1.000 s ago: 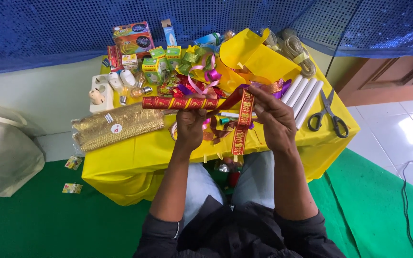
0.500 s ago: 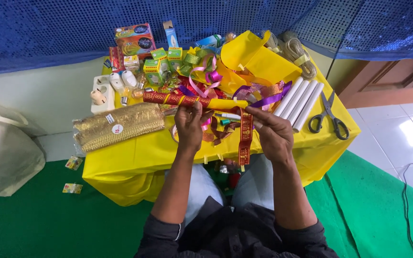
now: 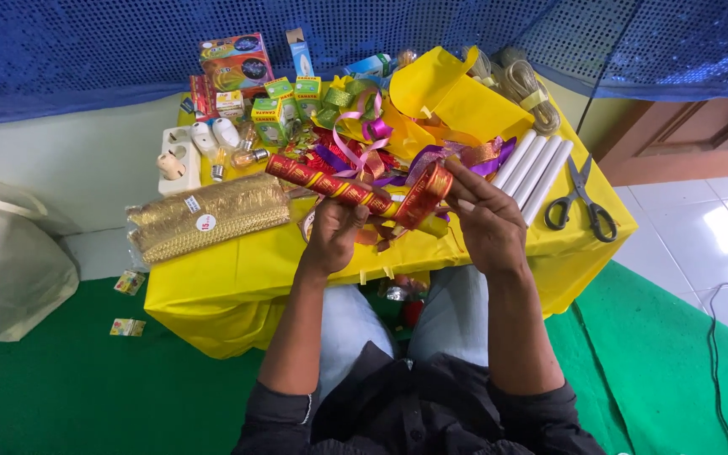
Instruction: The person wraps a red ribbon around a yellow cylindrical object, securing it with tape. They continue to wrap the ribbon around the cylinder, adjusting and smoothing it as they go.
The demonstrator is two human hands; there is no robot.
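Stick (image 3: 330,183) wrapped in red-and-gold ribbon, held slanted above the near edge of the yellow table (image 3: 238,270), upper end toward the bulbs, lower end yellow and bare. Left hand (image 3: 334,227) grips the stick from below, fingers curled around its middle. Right hand (image 3: 486,221) pinches the red-gold ribbon (image 3: 425,194) between thumb and fingers, where it loops around the stick's lower part. Both hands close together, not touching as far as visible. Behind them: heap of loose ribbons (image 3: 364,139), pink, purple, green. Right of the hands, white tubes (image 3: 534,173) lie side by side, scissors (image 3: 583,202) just beyond them. Left, a clear packet of gold fringe trim (image 3: 208,217). Farther back, light bulbs (image 3: 225,143) on a white socket strip, small green boxes (image 3: 284,105), yellow sheet (image 3: 448,97) folded up. White tote bag (image 3: 6,261) on the green floor at left.
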